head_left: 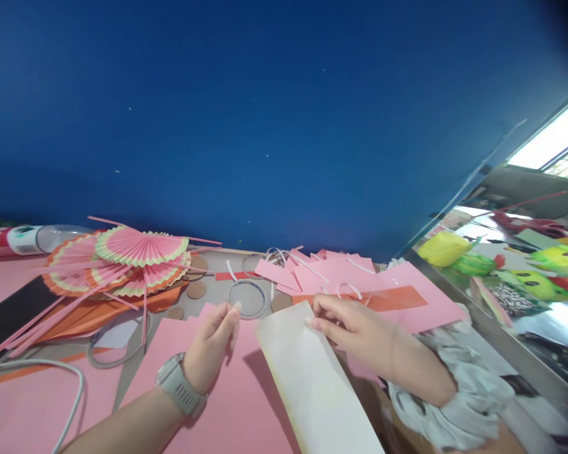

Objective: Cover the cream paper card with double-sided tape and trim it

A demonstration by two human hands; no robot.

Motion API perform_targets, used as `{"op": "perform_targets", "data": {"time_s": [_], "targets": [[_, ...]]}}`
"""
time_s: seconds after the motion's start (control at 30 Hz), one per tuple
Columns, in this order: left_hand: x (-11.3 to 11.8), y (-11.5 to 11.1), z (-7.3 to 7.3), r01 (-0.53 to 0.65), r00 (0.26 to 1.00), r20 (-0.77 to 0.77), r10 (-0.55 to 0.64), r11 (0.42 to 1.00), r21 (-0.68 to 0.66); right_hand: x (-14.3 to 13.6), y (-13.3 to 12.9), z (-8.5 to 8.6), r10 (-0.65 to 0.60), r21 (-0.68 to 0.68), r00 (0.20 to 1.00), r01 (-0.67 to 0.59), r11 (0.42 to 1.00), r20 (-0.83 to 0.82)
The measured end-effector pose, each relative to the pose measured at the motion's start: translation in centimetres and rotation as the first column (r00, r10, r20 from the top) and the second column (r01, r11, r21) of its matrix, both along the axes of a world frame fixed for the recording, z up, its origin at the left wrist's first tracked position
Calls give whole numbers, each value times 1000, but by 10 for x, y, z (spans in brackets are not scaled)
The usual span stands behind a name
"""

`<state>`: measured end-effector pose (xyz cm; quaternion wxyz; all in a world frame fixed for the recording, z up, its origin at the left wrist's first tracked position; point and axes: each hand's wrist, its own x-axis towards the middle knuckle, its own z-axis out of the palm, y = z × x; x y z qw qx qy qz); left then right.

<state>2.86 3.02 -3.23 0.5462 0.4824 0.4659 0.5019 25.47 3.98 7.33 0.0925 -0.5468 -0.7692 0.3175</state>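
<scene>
My right hand (pixel 343 320) pinches the upper corner of a long white paper strip (pixel 319 378) between thumb and fingers. The strip runs down towards me, with yellowish tinting along its left edge. To the left of it, my left hand (pixel 215 337) is closed, thumb against the fingers; whatever may be between them is not visible. Beneath the left hand and the strip lies a large pink paper sheet (pixel 231 403). Just beyond the hands a grey ring (pixel 231 297) rests on the table.
Pleated pink paper fans (pixel 142 248) with sticks lie at left, near a bottle (pixel 26 240) and a black flat object (pixel 16 315). Pink paper scraps (pixel 329 271) and an orange strip (pixel 397 299) lie at right. A blue partition (pixel 265 126) rises behind; yellow-green stuffed figures (pixel 525 285) lie beyond the divider.
</scene>
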Motion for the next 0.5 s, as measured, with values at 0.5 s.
{"op": "perform_targets", "data": {"time_s": [0.5], "targets": [[3,-13,11,274,907,-362,-216,954,118,-25,-9,-1,79,-18,982,-77,997,171]]}}
